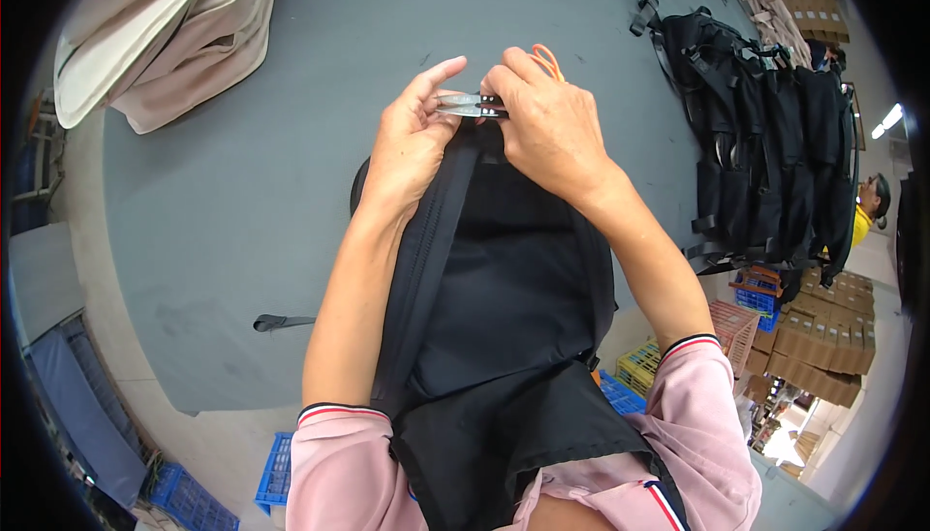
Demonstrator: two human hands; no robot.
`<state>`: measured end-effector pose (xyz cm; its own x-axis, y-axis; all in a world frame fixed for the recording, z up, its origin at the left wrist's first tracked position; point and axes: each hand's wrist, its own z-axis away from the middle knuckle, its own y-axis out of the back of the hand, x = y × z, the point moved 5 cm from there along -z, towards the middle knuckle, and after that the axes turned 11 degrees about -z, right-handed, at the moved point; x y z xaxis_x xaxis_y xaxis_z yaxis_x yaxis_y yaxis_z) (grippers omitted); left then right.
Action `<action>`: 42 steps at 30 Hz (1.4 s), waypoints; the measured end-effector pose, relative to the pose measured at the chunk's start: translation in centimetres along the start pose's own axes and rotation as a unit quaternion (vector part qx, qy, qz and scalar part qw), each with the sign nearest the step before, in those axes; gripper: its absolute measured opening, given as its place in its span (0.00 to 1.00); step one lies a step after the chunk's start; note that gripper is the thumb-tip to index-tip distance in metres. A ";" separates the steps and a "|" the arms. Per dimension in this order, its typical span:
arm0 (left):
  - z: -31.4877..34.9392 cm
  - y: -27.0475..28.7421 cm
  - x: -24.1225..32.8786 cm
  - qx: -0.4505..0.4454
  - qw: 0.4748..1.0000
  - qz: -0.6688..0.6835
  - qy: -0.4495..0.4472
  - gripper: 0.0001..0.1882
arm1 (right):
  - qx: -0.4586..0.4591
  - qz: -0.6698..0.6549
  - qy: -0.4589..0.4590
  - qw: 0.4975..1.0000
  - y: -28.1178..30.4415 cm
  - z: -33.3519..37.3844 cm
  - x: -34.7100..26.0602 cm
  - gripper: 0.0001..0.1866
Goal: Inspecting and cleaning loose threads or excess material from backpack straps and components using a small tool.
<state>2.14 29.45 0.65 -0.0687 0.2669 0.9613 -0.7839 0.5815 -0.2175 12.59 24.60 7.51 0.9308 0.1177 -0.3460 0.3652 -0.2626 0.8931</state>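
A black backpack [513, 269] lies on the grey table in front of me, its near end against my body. My right hand [547, 119] is closed round a pair of thread snips [472, 106] with an orange finger loop. Their two silver blades stand slightly apart and point left, over the bag's far end. At the blade tips, my left hand [414, 139] has its fingertips closed at the bag's top edge, with one finger stretched upward. Whether a thread lies between the blades is too small to tell. A zipper band [426, 240] runs beneath my left wrist.
Beige and pink bags [184, 37] are piled at the far left of the table [223, 202]. Several black backpacks [765, 143] lie along its right edge. Plastic crates [639, 366] and cardboard boxes [823, 337] stand beyond. Another person [867, 206] is at far right.
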 end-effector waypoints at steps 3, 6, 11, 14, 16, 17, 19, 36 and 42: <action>-0.1 -0.2 -0.1 -0.008 1.000 -0.002 -0.010 0.25 | -0.077 -0.177 -0.074 0.978 0.4 0.9 -0.3 0.08; -0.1 0.1 -0.3 -0.003 1.000 0.008 0.001 0.25 | -0.111 -0.596 -0.212 0.767 1.2 2.4 -0.9 0.06; -0.4 0.2 -0.6 -0.001 1.000 0.004 0.003 0.24 | 0.082 -0.161 -0.159 0.971 2.8 3.4 0.7 0.10; -0.5 0.0 -0.6 -0.003 1.000 0.004 0.013 0.23 | 0.077 -0.053 -0.093 0.991 2.7 4.0 0.6 0.12; -0.6 0.0 -0.7 -0.006 1.000 0.004 0.019 0.23 | 0.072 -0.019 -0.078 0.994 2.5 3.8 0.2 0.13; -0.5 0.0 -0.7 -0.005 1.000 0.007 0.019 0.23 | 0.067 0.013 -0.061 0.996 2.4 3.7 -0.1 0.14; -0.5 0.0 -0.7 0.000 1.000 0.008 0.021 0.23 | 0.064 0.042 -0.041 0.996 2.4 3.3 -0.4 0.14; -0.7 0.1 -0.9 0.000 1.000 0.015 0.027 0.23 | 0.073 -0.522 -0.260 0.809 0.2 4.2 3.2 0.11; -0.9 0.2 -1.0 0.006 1.000 0.005 0.026 0.23 | 0.097 -0.057 -0.083 0.990 1.4 4.0 0.8 0.13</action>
<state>2.57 29.99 -0.52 -0.0453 0.3127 0.9488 -0.7904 0.5696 -0.2255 13.91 20.49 7.31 0.8669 0.0031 -0.4984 0.4495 -0.4370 0.7791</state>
